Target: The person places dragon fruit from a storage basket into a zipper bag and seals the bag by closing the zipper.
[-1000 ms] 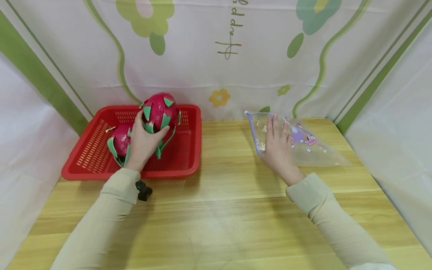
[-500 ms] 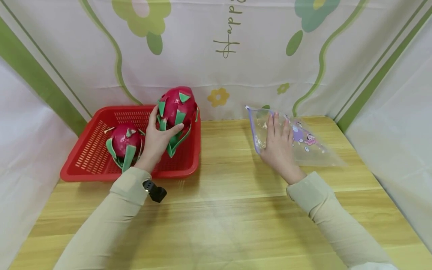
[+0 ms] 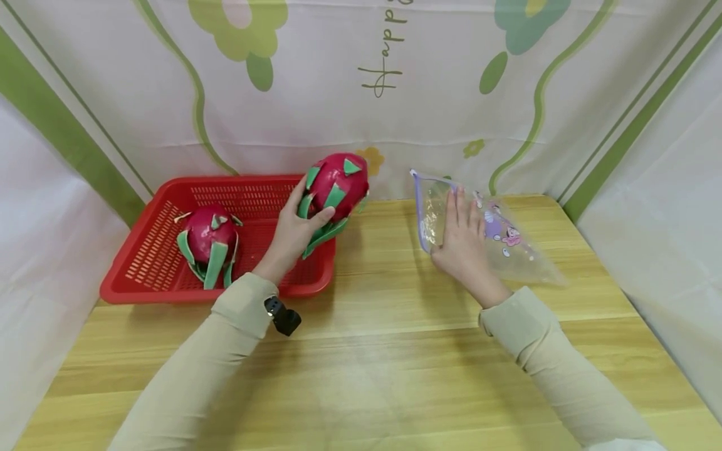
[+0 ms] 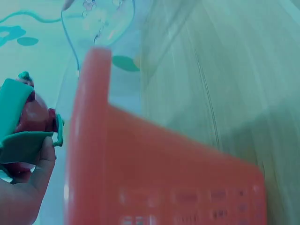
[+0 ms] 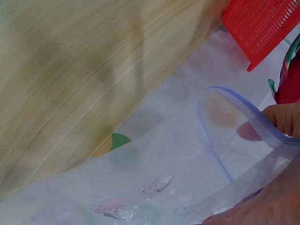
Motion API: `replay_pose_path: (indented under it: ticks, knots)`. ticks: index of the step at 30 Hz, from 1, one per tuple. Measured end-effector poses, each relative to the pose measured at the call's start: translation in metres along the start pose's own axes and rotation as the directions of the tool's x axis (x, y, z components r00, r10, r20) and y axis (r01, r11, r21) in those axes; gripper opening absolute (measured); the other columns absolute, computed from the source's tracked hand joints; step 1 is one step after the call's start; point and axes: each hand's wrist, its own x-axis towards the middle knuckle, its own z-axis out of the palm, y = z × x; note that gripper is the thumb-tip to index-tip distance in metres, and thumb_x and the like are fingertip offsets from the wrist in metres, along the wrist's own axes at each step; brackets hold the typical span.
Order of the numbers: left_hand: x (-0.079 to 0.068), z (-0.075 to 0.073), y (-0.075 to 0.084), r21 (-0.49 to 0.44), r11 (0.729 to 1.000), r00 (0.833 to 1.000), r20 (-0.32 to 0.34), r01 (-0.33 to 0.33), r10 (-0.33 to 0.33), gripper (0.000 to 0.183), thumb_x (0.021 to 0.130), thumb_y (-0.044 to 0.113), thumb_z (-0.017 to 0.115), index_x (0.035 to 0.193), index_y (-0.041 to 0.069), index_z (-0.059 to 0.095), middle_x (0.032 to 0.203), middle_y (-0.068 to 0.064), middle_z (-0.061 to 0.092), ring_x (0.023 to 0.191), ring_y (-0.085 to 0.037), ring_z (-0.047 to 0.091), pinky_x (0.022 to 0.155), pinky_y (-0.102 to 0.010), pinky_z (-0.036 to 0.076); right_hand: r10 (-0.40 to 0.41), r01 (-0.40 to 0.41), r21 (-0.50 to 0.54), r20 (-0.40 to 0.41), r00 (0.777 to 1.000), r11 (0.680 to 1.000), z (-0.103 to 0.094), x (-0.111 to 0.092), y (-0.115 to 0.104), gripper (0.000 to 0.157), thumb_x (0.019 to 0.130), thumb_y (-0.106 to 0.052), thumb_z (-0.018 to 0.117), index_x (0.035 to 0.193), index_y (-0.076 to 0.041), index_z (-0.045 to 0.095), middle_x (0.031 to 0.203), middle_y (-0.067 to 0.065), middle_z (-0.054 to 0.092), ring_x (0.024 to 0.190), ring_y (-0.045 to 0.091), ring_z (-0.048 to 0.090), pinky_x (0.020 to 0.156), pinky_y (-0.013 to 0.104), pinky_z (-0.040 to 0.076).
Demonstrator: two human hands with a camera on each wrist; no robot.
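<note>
My left hand point(image 3: 293, 235) grips a dragon fruit point(image 3: 341, 185) with pink skin and green leaf flaps, above the right edge of a red plastic basket point(image 3: 169, 295). The left wrist view shows the thumb against the green flaps of this dragon fruit point(image 4: 37, 115). A second dragon fruit point(image 3: 210, 235) sits in the basket's left part. Over on the right, my right hand point(image 3: 465, 250) holds a clear zip bag point(image 3: 521, 263) with a purple rim and cartoon prints. Its mouth gapes to the left; the right wrist view shows the thumb point(image 5: 251, 131) at the purple rim point(image 5: 253, 110).
A wooden table point(image 3: 361, 363) lies under everything. Behind it hangs a white cloth point(image 3: 338, 94) with flower prints, and white sheets flank both sides. A black device point(image 3: 284, 317) is strapped to the left wrist.
My left hand has carried the dragon fruit rightward from inside the basket to its right edge. The other dragon fruit stays put. The bag's mouth has tilted up slightly and gapes wider.
</note>
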Motion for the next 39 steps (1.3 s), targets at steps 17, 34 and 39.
replay_pose_path:
  ticks: [17, 34, 39]
  knots:
    - [0.008, 0.052, 0.012, 0.040, 0.992, 0.969, 0.210, 0.124, -0.129, 0.075, 0.086, 0.031, 0.070, 0.149, 0.039, 0.029, 0.152, -0.002, 0.034, 0.133, -0.028, 0.038, 0.097, -0.044, 0.050, -0.017, 0.017, 0.031, -0.018, 1.000, 0.999, -0.001, -0.001, -0.009, 0.106, 0.074, -0.005, 0.061, 0.151, -0.001, -0.011, 0.159, 0.013, -0.021, 0.144, 0.049, -0.010, 0.113, 0.068, 0.002]
    - [0.007, 0.080, 0.003, -0.014, 0.992, 0.948, 0.294, 0.127, -0.117, 0.070, 0.088, 0.018, 0.068, 0.148, 0.030, 0.033, 0.150, -0.010, 0.038, 0.131, -0.031, 0.043, 0.104, -0.045, 0.045, -0.143, 0.148, 0.132, -0.051, 0.988, 0.980, 0.005, -0.001, -0.012, 0.102, 0.075, -0.004, 0.066, 0.151, 0.005, -0.001, 0.160, 0.023, -0.007, 0.148, 0.043, -0.002, 0.116, 0.062, 0.011]
    - [0.008, 0.080, 0.001, -0.011, 0.990, 0.949, 0.287, 0.137, -0.128, 0.069, 0.087, 0.025, 0.070, 0.146, 0.032, 0.035, 0.146, -0.014, 0.041, 0.129, -0.031, 0.044, 0.103, -0.046, 0.045, -0.185, 0.181, 0.181, 0.006, 0.983, 0.967, 0.004, -0.001, -0.009, 0.109, 0.077, -0.010, 0.069, 0.152, -0.001, -0.009, 0.160, 0.020, -0.012, 0.148, 0.042, -0.001, 0.113, 0.063, 0.019]
